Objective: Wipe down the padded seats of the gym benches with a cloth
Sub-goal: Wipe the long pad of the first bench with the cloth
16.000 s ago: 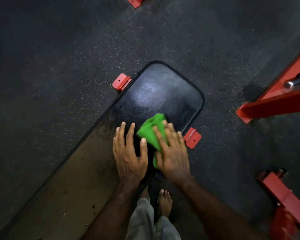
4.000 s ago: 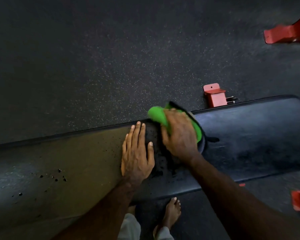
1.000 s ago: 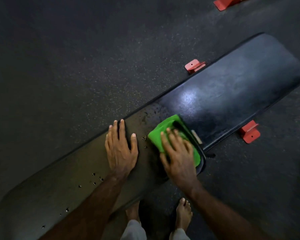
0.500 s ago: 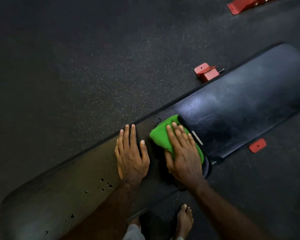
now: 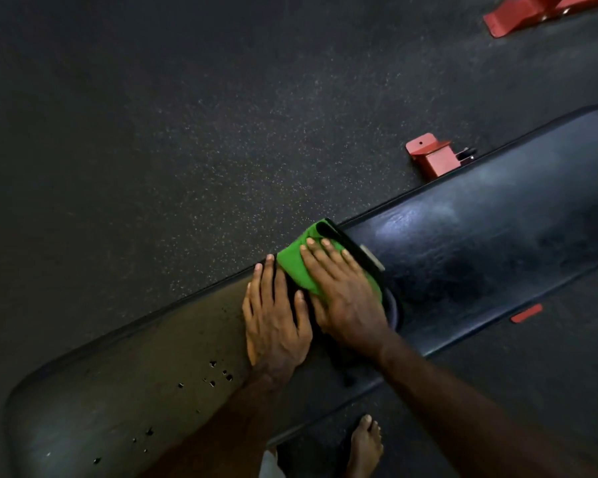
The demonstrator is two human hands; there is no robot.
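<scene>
A long black padded bench runs from lower left to upper right; its left stretch looks worn and brownish with small holes. A folded green cloth lies at the far edge of the pad, at the gap between the two pad sections. My right hand presses flat on the cloth with straight fingers. My left hand rests flat on the pad right beside it, fingers straight, touching the cloth's left edge.
Red metal bench feet show beyond the pad and under its near edge. Another red frame sits at the top right. Dark speckled rubber floor surrounds the bench. My bare foot stands by the near edge.
My right hand has pushed the cloth toward the pad's far edge. My left hand has closed in beside it. The view has shifted, so the bench lies flatter across the frame.
</scene>
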